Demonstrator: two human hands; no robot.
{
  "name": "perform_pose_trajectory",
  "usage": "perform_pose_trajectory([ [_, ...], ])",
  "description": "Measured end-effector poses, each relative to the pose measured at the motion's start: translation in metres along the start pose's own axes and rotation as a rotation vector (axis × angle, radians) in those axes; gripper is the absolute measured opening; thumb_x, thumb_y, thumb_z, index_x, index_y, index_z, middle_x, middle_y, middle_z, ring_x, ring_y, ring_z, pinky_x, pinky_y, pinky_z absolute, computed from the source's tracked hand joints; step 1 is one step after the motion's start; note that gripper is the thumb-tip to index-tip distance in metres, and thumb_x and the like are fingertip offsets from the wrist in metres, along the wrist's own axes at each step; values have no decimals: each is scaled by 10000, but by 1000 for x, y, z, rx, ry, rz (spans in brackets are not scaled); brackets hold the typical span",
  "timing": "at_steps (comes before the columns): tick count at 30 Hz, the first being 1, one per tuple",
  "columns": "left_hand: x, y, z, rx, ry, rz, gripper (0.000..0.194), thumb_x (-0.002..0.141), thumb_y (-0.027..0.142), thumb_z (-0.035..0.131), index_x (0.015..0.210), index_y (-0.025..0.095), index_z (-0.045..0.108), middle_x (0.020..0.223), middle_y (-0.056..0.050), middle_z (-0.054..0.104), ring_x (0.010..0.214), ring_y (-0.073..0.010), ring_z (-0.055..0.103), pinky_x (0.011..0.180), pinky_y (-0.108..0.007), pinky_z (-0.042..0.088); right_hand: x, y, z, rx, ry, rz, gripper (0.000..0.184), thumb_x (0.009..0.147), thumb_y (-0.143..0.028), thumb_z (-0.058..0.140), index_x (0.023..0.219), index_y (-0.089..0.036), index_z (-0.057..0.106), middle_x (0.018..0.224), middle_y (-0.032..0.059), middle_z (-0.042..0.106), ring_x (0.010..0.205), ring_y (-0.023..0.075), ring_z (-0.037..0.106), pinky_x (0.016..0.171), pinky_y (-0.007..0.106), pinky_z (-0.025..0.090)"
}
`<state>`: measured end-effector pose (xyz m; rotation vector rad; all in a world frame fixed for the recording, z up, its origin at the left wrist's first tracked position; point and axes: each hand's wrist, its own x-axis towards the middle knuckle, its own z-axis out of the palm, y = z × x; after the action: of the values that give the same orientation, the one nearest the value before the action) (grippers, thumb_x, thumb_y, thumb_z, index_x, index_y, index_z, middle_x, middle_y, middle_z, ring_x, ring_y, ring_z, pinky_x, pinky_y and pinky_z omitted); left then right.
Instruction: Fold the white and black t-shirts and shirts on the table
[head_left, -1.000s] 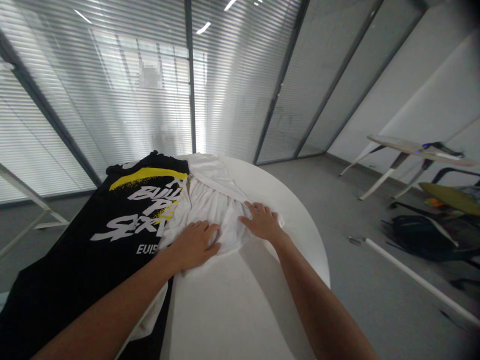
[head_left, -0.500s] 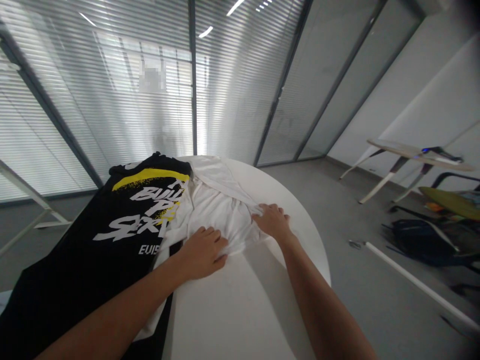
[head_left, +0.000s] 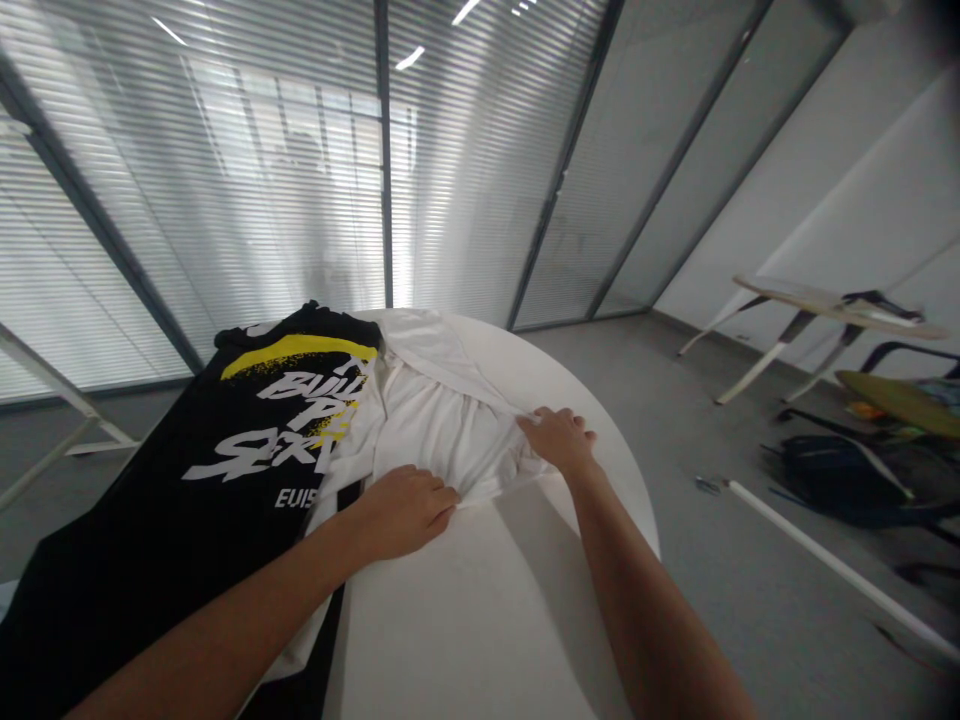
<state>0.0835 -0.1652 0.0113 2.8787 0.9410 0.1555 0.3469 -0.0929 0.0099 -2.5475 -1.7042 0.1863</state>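
Observation:
A white garment (head_left: pixel 442 415) lies on a round white table (head_left: pixel 600 440). My left hand (head_left: pixel 401 510) rests on its near edge, fingers curled and pinching the hem. My right hand (head_left: pixel 559 440) grips the garment's right edge, fingers closed on the cloth. A black T-shirt (head_left: pixel 217 460) with white and yellow print lies spread to the left, partly under the white garment.
Glass walls with blinds (head_left: pixel 300 180) stand behind the table. On the grey floor to the right lie a white pole (head_left: pixel 825 560) and a dark backpack (head_left: pixel 832 465). A second table (head_left: pixel 817 305) and a chair (head_left: pixel 907 390) stand at the far right.
Both hands went from lying flat on the white garment to closing on its near and right edges. The right hand shifted right and the cloth bunched between them.

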Motion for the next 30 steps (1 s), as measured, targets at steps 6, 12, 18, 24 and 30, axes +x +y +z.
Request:
perform_pose_trajectory([
  [6, -3, 3, -4, 11, -1, -15, 262, 937, 265, 371, 910, 197, 622, 722, -46, 667, 688, -200, 629, 635, -298, 403, 3, 7, -2, -35, -31, -17, 576, 892, -613, 380, 1282, -235, 570, 1310, 189, 504, 1219, 394, 453, 940, 570, 323],
  [12, -3, -2, -3, -61, -19, -9, 205, 887, 268, 428, 855, 209, 622, 689, -28, 661, 650, -184, 614, 593, -270, 365, 8, 9, -5, 117, 83, -37, 385, 894, -434, 433, 1098, -195, 657, 1152, 153, 626, 1062, 296, 567, 869, 429, 393],
  [18, -3, -6, 0, -200, 2, -62, 230, 900, 303, 435, 842, 216, 641, 720, -18, 668, 667, -163, 597, 608, -257, 333, 12, 4, -10, 499, 272, -205, 388, 869, -467, 428, 689, -179, 616, 648, 23, 580, 646, 156, 506, 622, 263, 344],
  [24, 2, -9, 1, -348, 136, -166, 341, 943, 325, 371, 736, 185, 603, 692, -16, 604, 656, -138, 526, 619, -254, 333, -6, -7, -20, 776, 108, -381, 393, 831, -508, 480, 665, -171, 598, 599, -26, 502, 594, 126, 458, 549, 235, 306],
  [30, 5, -15, -3, -518, 276, -208, 277, 920, 328, 419, 851, 193, 651, 745, -22, 611, 747, -160, 539, 730, -288, 386, -47, -28, -36, 691, 15, -563, 271, 847, -382, 515, 801, -170, 678, 704, -10, 621, 697, 153, 573, 623, 240, 388],
])
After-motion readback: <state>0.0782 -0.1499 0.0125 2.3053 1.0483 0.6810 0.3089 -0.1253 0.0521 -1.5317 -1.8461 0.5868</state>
